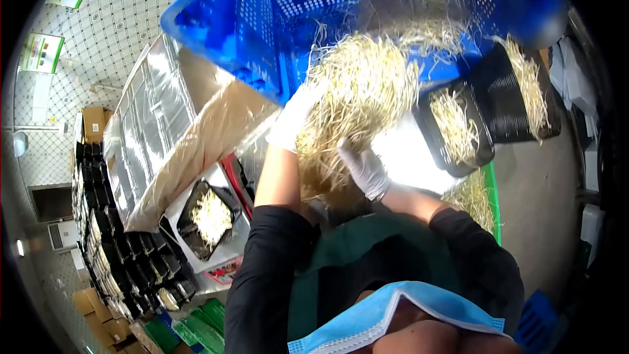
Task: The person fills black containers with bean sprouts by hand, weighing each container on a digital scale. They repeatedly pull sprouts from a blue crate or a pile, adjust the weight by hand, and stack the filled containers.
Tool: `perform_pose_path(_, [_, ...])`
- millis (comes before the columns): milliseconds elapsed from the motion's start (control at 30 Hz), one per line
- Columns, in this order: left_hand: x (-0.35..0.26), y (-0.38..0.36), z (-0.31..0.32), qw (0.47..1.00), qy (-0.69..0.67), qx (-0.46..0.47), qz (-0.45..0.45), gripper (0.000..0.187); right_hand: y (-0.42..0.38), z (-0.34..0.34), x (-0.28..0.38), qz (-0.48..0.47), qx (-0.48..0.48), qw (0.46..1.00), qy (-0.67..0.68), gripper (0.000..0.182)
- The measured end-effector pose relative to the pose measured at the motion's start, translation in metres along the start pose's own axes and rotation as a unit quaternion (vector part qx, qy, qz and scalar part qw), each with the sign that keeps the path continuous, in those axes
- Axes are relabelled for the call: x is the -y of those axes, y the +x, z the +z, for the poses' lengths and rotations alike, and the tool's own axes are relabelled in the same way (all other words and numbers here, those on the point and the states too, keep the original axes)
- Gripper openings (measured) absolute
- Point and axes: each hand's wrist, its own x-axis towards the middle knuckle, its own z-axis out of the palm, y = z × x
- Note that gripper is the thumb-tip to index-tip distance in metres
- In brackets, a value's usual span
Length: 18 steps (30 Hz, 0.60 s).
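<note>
The person has a large bundle of bean sprouts between two white-gloved hands, just in front of a perforated blue crate and partly overlapping it. The step in hand looks like gathering or steadying this bundle; many strands hang loose below, so the next move would seem to call for support from both sides — and an even pressure that does not snap the stems.

The left hand lies against the bundle's left side; its fingers are mostly buried, and how tightly they close cannot be told. The right hand meets the lower right side with thumb and fingers apart, not closed round the sprouts, though some fingertips are hard to separate from the strands.

Beside the right hand, a white patch is too bright to identify. To the right, a black tray holds more sprouts. A greyish shape at the crate's right end is blurred — possibly a hand, possibly not. The crate's far edge is cut off above.
</note>
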Motion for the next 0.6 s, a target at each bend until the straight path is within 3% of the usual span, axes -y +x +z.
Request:
perform_pose_path(33, [-0.031, -0.028, 0.025, 0.999, 0.036, 0.005, -0.022, 0.045, -0.009, 0.012, -0.013, 0.037, 0.021, 0.995, -0.095, 0.096])
perform_pose_path(67, [-0.035, -0.036, 0.017, 0.97, 0.238, 0.023, -0.039, 0.045, -0.018, 0.026, -0.025, 0.074, 0.042, 0.978, -0.191, 0.092])
perform_pose_path(100, [-0.046, -0.045, 0.026, 0.939, 0.327, 0.021, -0.101, 0.046, -0.032, 0.028, -0.008, 0.007, 0.065, 0.989, -0.136, 0.089])
perform_pose_path(133, [-0.061, -0.05, 0.035, 0.896, 0.413, 0.022, -0.159, 0.047, -0.042, 0.027, 0.008, 0.009, 0.131, 0.989, -0.06, 0.097])
perform_pose_path(167, [-0.061, -0.053, 0.039, 0.851, 0.523, 0.028, -0.045, 0.055, -0.044, 0.022, 0.016, 0.088, 0.197, 0.963, -0.158, 0.1])
perform_pose_path(200, [-0.057, -0.067, 0.042, 0.783, 0.621, -0.013, 0.014, 0.059, -0.045, 0.019, 0.019, 0.165, 0.259, 0.917, -0.253, 0.104])
perform_pose_path(233, [-0.059, -0.085, 0.059, 0.722, 0.683, -0.077, 0.084, 0.059, -0.047, 0.024, 0.005, 0.145, 0.28, 0.89, -0.33, 0.107])
perform_pose_path(267, [-0.053, -0.1, 0.072, 0.648, 0.733, -0.138, 0.154, 0.059, -0.058, 0.026, -0.003, 0.048, 0.23, 0.904, -0.356, 0.105])
perform_pose_path(333, [-0.027, -0.144, 0.092, 0.627, 0.685, -0.253, 0.271, 0.073, -0.06, 0.0, 0.007, 0.071, 0.353, 0.859, -0.364, 0.095])
perform_pose_path(400, [-0.01, -0.201, 0.106, 0.654, 0.689, -0.245, 0.194, 0.099, -0.076, -0.02, 0.008, -0.012, 0.252, 0.858, -0.448, 0.072])
perform_pose_path(433, [0.002, -0.226, 0.109, 0.658, 0.694, -0.245, 0.16, 0.107, -0.084, -0.034, 0.013, -0.057, 0.197, 0.883, -0.422, 0.067])
perform_pose_path(467, [0.014, -0.241, 0.109, 0.662, 0.697, -0.244, 0.125, 0.114, -0.083, -0.05, 0.022, -0.034, 0.214, 0.901, -0.376, 0.05])
perform_pose_path(500, [0.024, -0.245, 0.107, 0.654, 0.711, -0.238, 0.104, 0.117, -0.081, -0.058, 0.01, -0.097, 0.135, 0.922, -0.349, 0.044])
perform_pose_path(533, [0.035, -0.247, 0.103, 0.646, 0.721, -0.236, 0.082, 0.12, -0.073, -0.069, 0.014, -0.038, 0.137, 0.964, -0.226, 0.042])
perform_pose_path(567, [0.05, -0.24, 0.092, 0.603, 0.743, -0.244, 0.153, 0.121, -0.06, -0.079, 0.023, 0.023, 0.138, 0.985, -0.1, 0.041])
perform_pose_path(600, [0.059, -0.228, 0.08, 0.596, 0.748, -0.26, 0.135, 0.118, -0.042, -0.085, 0.03, -0.031, 0.08, 0.988, -0.13, 0.036])
